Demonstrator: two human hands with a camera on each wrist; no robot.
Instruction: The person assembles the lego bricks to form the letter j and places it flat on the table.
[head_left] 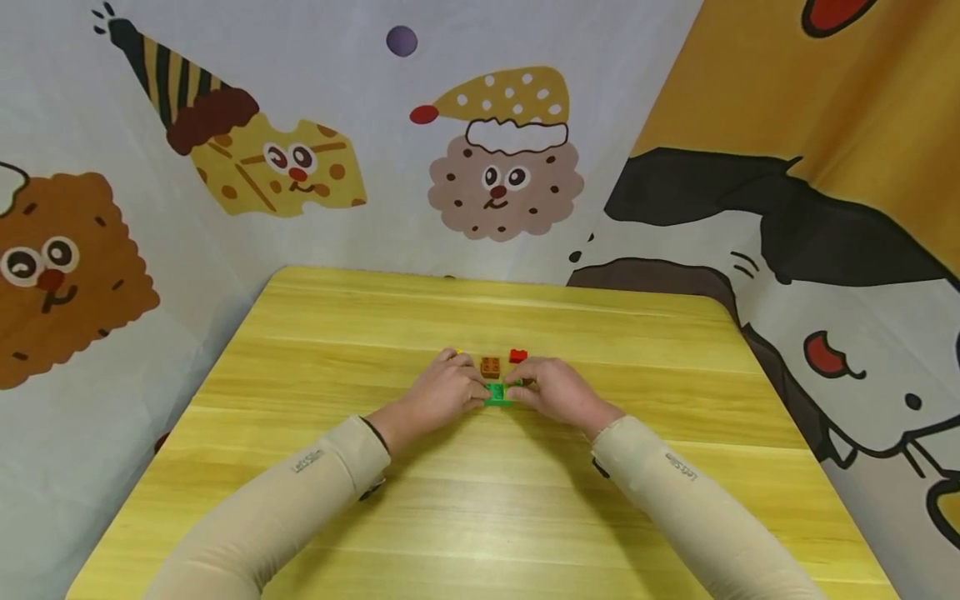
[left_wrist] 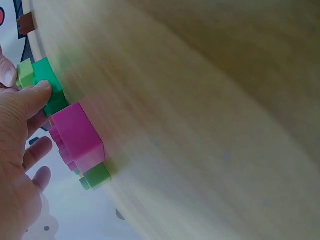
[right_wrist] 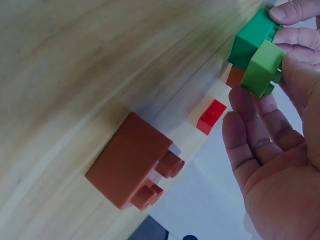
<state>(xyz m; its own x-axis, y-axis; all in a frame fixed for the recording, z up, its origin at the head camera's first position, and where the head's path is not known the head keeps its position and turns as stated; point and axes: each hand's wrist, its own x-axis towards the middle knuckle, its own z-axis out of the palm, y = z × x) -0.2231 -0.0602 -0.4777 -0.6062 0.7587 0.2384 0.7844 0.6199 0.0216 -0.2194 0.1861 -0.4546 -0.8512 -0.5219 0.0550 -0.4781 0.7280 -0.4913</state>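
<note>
The left hand grips a dark-green studded plastic brick, the right hand pinches a light-green one against it, joining apparently unfinished, while a brown studded plastic brick lies separate.

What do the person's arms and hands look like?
The left sleeve and right sleeve are long and beige, each with small dark lettering. Something dark peeks out at each cuff. The left hand and right hand wear no gloves.
</note>
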